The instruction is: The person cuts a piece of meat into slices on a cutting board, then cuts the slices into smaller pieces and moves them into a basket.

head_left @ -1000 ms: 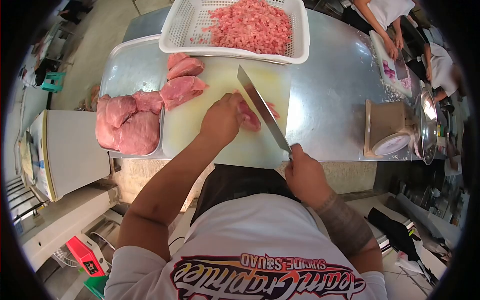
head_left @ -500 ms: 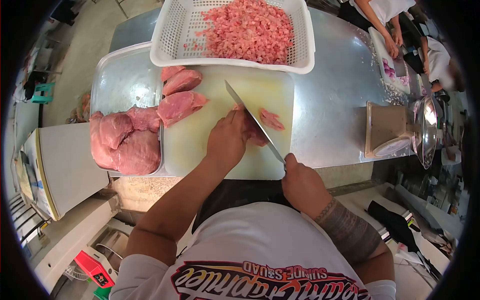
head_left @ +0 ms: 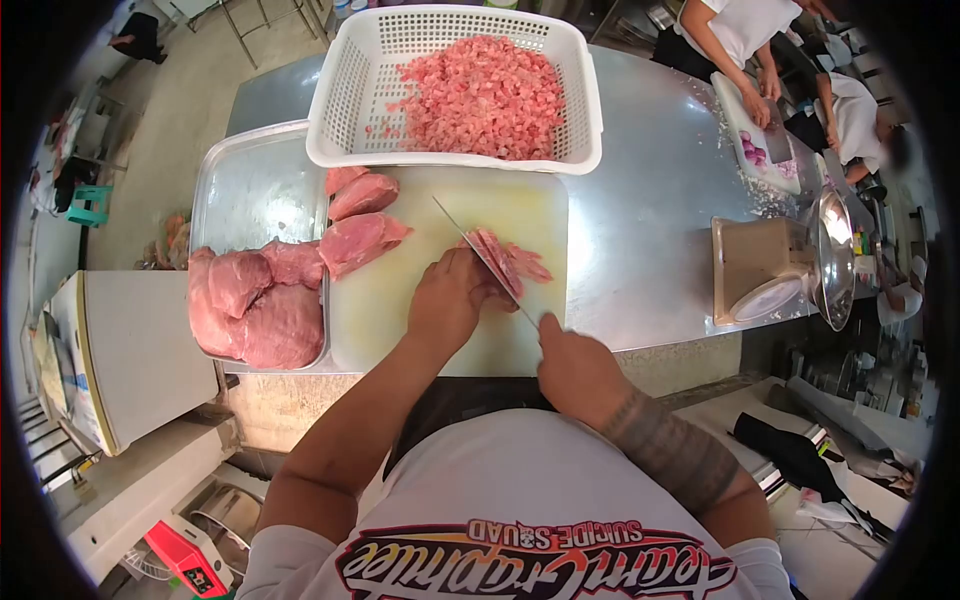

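Note:
My right hand [head_left: 580, 372] grips the handle of a long knife [head_left: 475, 246], its blade angled down across raw meat on the white cutting board [head_left: 375, 325]. My left hand [head_left: 447, 300] is closed over the piece of meat [head_left: 490, 294] left of the blade, fingers curled close to it. Thin cut slices [head_left: 527, 263] lie on the blade's right side. At the board's left side rest a few larger meat chunks [head_left: 360, 243]. Beyond the board stands a white perforated basket [head_left: 455, 163] with a heap of diced meat [head_left: 485, 98].
A metal tray [head_left: 255, 185] with big raw meat pieces [head_left: 283, 325] borders the board on the left. To the right stands a weighing scale [head_left: 758, 265] with a metal pan. Farther off, a co-worker's hands [head_left: 762, 100] work over a board with purple onions [head_left: 752, 150].
The knife has come down and left onto the meat, and more slices now lie right of the blade. My left hand stays on the meat. The whole view has shifted slightly.

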A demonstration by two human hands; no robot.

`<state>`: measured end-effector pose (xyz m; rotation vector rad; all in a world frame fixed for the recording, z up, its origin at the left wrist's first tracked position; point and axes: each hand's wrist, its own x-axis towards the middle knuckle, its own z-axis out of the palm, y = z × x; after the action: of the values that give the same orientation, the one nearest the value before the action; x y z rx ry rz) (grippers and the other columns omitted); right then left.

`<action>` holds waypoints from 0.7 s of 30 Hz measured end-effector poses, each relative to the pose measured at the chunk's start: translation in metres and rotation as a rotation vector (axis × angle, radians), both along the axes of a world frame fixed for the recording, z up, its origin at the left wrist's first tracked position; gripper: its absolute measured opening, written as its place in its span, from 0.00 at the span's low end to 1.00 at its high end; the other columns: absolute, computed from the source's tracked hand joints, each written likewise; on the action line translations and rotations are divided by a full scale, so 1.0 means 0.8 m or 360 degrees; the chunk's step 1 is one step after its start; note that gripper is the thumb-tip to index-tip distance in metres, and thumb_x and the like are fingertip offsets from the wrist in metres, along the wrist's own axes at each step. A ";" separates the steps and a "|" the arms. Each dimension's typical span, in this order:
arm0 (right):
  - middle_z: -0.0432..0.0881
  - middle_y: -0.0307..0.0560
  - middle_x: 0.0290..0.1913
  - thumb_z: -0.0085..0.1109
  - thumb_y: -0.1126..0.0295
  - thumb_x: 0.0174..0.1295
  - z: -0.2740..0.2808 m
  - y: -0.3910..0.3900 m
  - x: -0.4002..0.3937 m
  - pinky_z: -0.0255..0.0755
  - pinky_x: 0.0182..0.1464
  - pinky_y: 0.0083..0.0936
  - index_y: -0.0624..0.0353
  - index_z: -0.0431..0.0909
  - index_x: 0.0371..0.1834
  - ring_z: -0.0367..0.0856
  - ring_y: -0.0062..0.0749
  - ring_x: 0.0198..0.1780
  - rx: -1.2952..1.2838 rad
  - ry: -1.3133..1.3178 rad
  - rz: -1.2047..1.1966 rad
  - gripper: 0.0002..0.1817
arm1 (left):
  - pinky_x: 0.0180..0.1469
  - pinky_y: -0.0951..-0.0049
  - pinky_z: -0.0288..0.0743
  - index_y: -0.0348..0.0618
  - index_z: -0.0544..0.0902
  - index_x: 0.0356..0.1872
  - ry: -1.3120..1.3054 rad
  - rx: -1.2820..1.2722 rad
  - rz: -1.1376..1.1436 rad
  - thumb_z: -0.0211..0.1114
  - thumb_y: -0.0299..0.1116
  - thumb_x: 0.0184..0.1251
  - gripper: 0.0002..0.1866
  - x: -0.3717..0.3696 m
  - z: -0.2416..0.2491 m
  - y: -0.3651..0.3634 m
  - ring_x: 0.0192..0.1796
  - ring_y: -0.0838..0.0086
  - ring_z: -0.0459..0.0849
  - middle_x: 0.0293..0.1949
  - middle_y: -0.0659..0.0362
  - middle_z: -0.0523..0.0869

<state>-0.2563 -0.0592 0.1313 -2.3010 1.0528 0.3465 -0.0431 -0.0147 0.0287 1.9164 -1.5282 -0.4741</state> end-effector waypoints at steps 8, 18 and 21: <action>0.86 0.64 0.33 0.54 0.74 0.67 -0.067 -0.017 -0.019 0.80 0.41 0.58 0.65 0.70 0.51 0.87 0.65 0.37 -0.0064 -0.0138 -0.0050 0.12 | 0.60 0.50 0.82 0.37 0.81 0.60 -0.0029 0.0100 0.0090 0.79 0.33 0.63 0.27 -0.002 0.002 0.001 0.57 0.43 0.86 0.55 0.45 0.87; 0.86 0.66 0.34 0.58 0.76 0.66 0.048 0.007 -0.068 0.80 0.42 0.58 0.66 0.70 0.47 0.87 0.67 0.38 0.0107 -0.0049 -0.0083 0.10 | 0.56 0.52 0.83 0.38 0.81 0.59 -0.0004 0.0140 0.0010 0.80 0.34 0.63 0.25 0.004 0.008 -0.002 0.55 0.48 0.87 0.54 0.47 0.87; 0.85 0.66 0.33 0.58 0.76 0.66 0.062 0.011 -0.074 0.80 0.42 0.58 0.67 0.71 0.47 0.87 0.67 0.38 0.0177 -0.0024 -0.0090 0.10 | 0.53 0.53 0.83 0.40 0.82 0.57 0.0037 0.0128 0.0050 0.81 0.34 0.62 0.25 0.006 0.011 -0.003 0.53 0.49 0.88 0.51 0.49 0.87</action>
<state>-0.3158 -0.0505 0.1811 -2.1681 1.0620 0.3555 -0.0385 -0.0172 0.0375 1.9858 -1.4826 -0.5497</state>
